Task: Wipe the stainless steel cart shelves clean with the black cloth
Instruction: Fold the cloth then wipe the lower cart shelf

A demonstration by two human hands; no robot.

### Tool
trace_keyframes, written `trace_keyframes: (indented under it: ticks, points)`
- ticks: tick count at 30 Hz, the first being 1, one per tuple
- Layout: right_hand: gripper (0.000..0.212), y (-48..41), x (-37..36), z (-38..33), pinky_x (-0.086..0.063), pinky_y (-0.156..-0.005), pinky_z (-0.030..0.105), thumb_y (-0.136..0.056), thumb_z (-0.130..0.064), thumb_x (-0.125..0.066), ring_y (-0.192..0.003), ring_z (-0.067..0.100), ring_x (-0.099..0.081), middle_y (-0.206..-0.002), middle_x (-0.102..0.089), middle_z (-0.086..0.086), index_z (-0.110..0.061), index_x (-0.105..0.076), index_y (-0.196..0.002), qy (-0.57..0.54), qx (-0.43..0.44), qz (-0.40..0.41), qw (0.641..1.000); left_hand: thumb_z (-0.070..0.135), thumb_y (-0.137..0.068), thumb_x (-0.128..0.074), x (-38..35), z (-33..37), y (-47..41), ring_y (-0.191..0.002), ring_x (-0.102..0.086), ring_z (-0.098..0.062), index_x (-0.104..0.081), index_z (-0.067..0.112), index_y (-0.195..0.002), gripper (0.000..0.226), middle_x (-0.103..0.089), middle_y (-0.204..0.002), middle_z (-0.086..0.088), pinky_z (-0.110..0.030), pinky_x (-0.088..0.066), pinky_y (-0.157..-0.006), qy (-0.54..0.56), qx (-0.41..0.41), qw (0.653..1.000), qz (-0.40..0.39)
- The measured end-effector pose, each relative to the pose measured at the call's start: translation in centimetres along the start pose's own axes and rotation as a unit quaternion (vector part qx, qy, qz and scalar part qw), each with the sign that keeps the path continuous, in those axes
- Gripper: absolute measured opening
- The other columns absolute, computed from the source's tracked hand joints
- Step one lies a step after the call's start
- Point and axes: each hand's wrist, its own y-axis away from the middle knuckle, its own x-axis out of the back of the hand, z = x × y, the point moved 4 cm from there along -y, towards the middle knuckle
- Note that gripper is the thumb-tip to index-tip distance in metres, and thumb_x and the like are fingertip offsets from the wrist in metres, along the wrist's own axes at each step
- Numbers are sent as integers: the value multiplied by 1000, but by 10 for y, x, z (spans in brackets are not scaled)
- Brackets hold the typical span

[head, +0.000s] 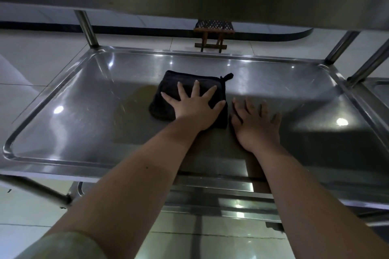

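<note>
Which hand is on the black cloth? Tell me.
The left hand: its spread fingers press the black cloth, while the right hand lies flat on the bare steel shelf beside it.

no readable text, labels or numbers

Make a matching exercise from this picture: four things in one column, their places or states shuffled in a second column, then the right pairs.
1. left hand
2. right hand
3. black cloth
4. wooden stool

A. stands on the tiled floor beyond the shelf
B. flat on bare steel, beside the black cloth
C. fingers spread, pressing on the black cloth
D. lies mid-shelf, loop at its far corner

Pairs: 1-C, 2-B, 3-D, 4-A
</note>
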Motion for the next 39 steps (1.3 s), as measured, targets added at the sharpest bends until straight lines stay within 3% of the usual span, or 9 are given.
trace_keyframes:
  ticks: [4,10,14,17,20,26,33,39]
  points:
    - [56,1,2,2,3,-114,64,-96,-61,-10,-150,32,3,-164,2,-12,-50,0,-149,-3,0,10,1000,84,-82,-17,13,-46,-20,-147,12,-37,-3,61,-143,66,1,-163,10,-81,13,-96,-6,-4,1000,-6]
    - [54,1,3,-1,5,-114,64,-98,-59,-13,-150,31,4,-164,2,-11,-50,-1,-150,0,-7,3,1000,84,-82,-20,25,-132,-30,-147,11,-36,-2,61,-143,67,3,-163,11,-79,9,-101,-2,70,997,-24]
    - [56,-9,11,-9,8,-111,68,-98,-59,-14,-149,32,12,-163,9,-9,-48,-1,-151,0,-33,-47,998,83,-83,-17,27,-127,-27,-147,12,-37,-3,61,-144,67,2,-163,11,-79,10,-99,-6,69,997,-16]
    - [60,-23,26,-42,12,-111,62,-98,-60,-18,-147,33,19,-164,9,-6,-41,-6,-154,-2,28,7,1000,83,-83,-16,26,-127,-26,-147,13,-37,-2,61,-144,66,3,-163,11,-79,11,-99,-6,66,998,-12]
    - [62,-28,18,-76,12,-111,64,-98,-62,-19,-147,32,19,-163,9,-8,-41,-3,-154,-19,81,-17,996,82,-84,-15,25,-127,-27,-147,13,-35,-2,62,-143,65,2,-163,11,-79,11,-99,-7,71,997,-14]
    - [61,-29,1,-78,10,-112,66,-97,-63,-15,-148,39,10,-164,4,-8,-43,-4,-154,-20,64,5,998,82,-83,-17,21,-130,-37,-147,13,-36,-2,61,-144,65,2,-163,10,-80,10,-99,-13,76,997,-10]
    - [62,-30,1,-74,11,-112,62,-100,-52,-19,-149,34,12,-164,5,-9,-30,-4,-156,-27,60,8,998,77,-87,-15,9,-43,-48,-147,12,-36,-6,62,-142,58,-2,-163,12,-81,14,-94,-7,0,1000,-3]
    - [59,-32,-2,-72,10,-113,61,-100,-55,-17,-149,33,11,-163,5,-14,-38,-4,-155,-39,68,17,997,81,-84,-18,22,-113,-47,-148,10,-33,-5,63,-142,62,-1,-162,13,-80,11,-98,-11,25,1000,-7]
